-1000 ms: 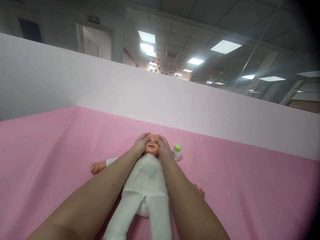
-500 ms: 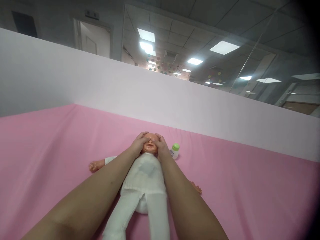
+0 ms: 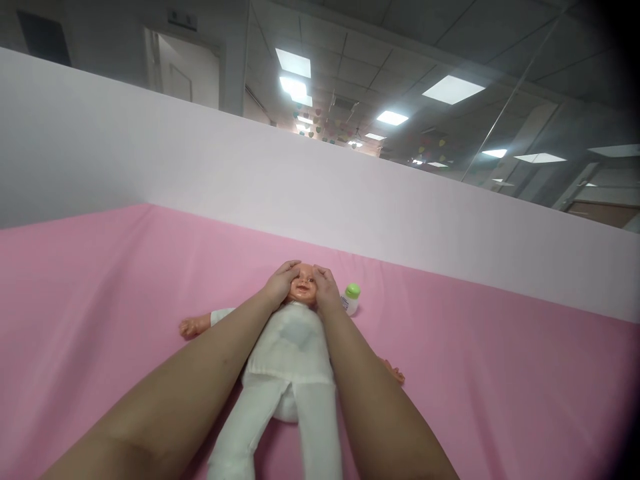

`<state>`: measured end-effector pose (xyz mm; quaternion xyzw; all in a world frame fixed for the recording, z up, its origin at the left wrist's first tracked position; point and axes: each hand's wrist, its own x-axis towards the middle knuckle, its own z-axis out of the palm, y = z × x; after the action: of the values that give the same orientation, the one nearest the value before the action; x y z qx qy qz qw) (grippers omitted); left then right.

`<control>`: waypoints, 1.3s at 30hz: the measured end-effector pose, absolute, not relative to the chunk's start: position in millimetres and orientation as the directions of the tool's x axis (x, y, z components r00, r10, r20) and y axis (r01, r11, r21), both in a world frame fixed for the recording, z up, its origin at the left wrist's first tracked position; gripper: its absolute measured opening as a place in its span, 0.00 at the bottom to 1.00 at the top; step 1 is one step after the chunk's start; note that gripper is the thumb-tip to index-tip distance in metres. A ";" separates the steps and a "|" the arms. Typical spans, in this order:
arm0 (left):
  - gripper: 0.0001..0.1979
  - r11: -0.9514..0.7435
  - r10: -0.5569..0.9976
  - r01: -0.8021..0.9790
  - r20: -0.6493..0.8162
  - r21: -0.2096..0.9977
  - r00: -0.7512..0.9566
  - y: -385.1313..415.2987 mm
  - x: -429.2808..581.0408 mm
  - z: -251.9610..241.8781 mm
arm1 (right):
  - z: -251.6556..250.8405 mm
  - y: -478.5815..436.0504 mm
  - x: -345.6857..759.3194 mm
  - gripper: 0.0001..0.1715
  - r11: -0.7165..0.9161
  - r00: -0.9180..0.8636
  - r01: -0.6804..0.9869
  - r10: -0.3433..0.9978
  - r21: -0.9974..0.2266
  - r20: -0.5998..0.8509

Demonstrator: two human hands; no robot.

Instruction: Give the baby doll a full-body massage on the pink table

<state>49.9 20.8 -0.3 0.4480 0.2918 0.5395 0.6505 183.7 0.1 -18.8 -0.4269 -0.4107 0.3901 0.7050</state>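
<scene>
A baby doll (image 3: pixel 293 360) in a white one-piece lies on its back on a pink sheet (image 3: pixel 100 300), head away from me. My left hand (image 3: pixel 280 283) cups the left side of the doll's head, fingers curved over the forehead. My right hand (image 3: pixel 325 287) cups the other side of the head the same way. Both hands press on the doll's face and hold nothing else. The doll's bare arms stick out to each side from under my forearms.
A small white bottle with a green cap (image 3: pixel 351 299) stands just right of the doll's head. A pale partition wall (image 3: pixel 400 213) rises behind the pink sheet. Ceiling lights and a doorway show above it.
My fingers shifted slightly over the doll's forehead and face. The view tilted a little; the doll and the bottle stayed where they were.
</scene>
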 end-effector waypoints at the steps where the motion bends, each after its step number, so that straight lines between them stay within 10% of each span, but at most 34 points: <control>1: 0.24 0.030 0.964 -0.450 0.093 0.893 0.247 21.0 49.6 -0.6 | -19.8 1.2 184.3 0.26 0.333 0.354 -0.215 0.903 -0.918 0.245; 13: 0.30 0.052 0.953 -0.471 0.097 0.880 0.287 13.3 43.0 2.9 | -19.0 -7.8 185.9 0.32 0.285 0.243 -0.388 0.949 -0.877 0.201; 26: 0.27 -0.028 0.939 -0.383 0.156 0.923 0.307 18.4 43.5 -1.5 | -8.5 -14.2 188.0 0.30 0.323 0.324 -0.046 0.900 -0.945 0.291; 39: 0.26 0.057 0.974 -0.460 0.052 0.886 0.222 23.4 44.7 -0.1 | -9.4 -11.2 188.3 0.32 0.206 0.169 -0.476 0.975 -0.855 0.142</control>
<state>44.7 23.4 -0.1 0.4192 0.3061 0.5436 0.6596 188.3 -11.2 -9.4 -0.3404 -0.3670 0.5300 0.6845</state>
